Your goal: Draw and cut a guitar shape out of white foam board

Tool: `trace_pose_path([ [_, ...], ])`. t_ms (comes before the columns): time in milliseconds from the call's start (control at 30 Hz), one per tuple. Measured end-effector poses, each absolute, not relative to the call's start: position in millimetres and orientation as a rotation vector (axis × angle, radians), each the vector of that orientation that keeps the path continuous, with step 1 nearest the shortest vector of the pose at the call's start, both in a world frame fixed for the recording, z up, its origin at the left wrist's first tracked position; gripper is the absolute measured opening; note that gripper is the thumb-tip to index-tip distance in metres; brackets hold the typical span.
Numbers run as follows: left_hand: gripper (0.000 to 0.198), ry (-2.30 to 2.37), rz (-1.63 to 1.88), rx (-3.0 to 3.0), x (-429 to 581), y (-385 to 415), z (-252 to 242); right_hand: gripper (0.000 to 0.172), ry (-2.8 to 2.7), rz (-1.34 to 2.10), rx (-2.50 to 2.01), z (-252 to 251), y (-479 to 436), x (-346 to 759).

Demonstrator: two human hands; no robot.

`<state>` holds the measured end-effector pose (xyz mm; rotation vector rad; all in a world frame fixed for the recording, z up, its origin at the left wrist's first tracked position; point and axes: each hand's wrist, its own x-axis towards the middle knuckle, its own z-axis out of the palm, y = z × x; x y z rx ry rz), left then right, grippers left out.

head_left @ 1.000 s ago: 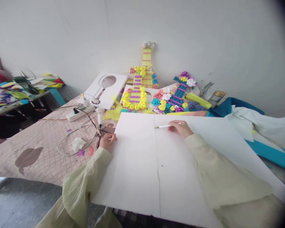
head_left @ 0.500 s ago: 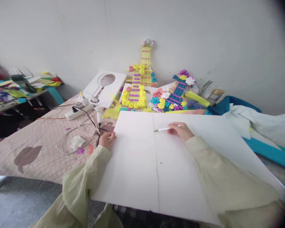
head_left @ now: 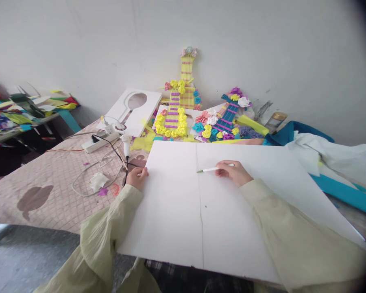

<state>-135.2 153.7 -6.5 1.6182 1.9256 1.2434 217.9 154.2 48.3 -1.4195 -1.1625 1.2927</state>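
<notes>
A large white board (head_left: 171,195) lies in front of me, with a thin line running down it from the far edge to the near edge. Near its far left corner, my left hand (head_left: 136,178) is closed with curled fingers on the board's left edge. Pinched in my right hand (head_left: 234,172) is a slim white pen (head_left: 210,169) with a green end. The pen lies nearly flat and points left, its tip at the line. A small dark speck shows on the board closer to me.
Behind the board stand guitar-shaped crafts with paper flowers (head_left: 173,118). A white cutout panel (head_left: 149,103), a power strip (head_left: 99,143), a glue gun (head_left: 126,146) and cables lie left on the patterned tablecloth (head_left: 64,183). Blue material (head_left: 347,195) and white sheeting (head_left: 347,160) sit right.
My right hand has moved slightly toward me, bringing the pen tip a little down the line. My left hand stays at the board's edge. The view has shifted slightly.
</notes>
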Motion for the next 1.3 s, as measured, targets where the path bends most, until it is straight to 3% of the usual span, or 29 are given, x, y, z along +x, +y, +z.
trace_pose_path([
  [967,0.029,1.938,1.266,1.615,-133.4,152.1,-4.6,0.021,-1.289,1.405,-1.422,51.0,113.2,215.0],
  [1300,0.030,2.030,1.432,1.473,-140.0,152.2,-5.6,0.023,-1.178,1.324,-1.269,82.4,92.9,233.4],
])
